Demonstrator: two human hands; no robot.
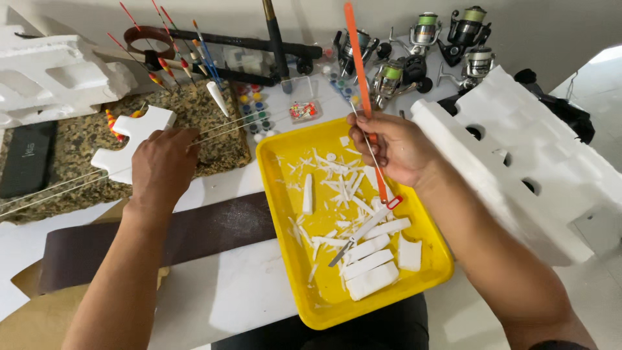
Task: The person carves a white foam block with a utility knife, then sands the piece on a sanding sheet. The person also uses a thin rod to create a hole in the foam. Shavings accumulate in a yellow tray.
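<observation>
Nearest me, a yellow plastic tray [282, 194] on the table [227, 291], littered with white foam blocks [370, 272] and shavings; a craft knife [363, 230] lies across them. My right hand [395, 148] pinches a thin wire over the tray, seemingly tied to the orange float stem [357, 58]. My left hand [162, 165], fingers curled, rests on a notched foam piece [129, 139]. Beyond: fishing reels [414, 48].

A: Left hand [162, 165] resting on white foam block [129, 139], thin wires [220, 126] running under fingers.

B: Right hand [395, 149] pinching orange rod [358, 65] upright over yellow tray [278, 194]. Foam strips [369, 266] and knife [363, 230] inside. Fishing reels [421, 45] far right.
</observation>
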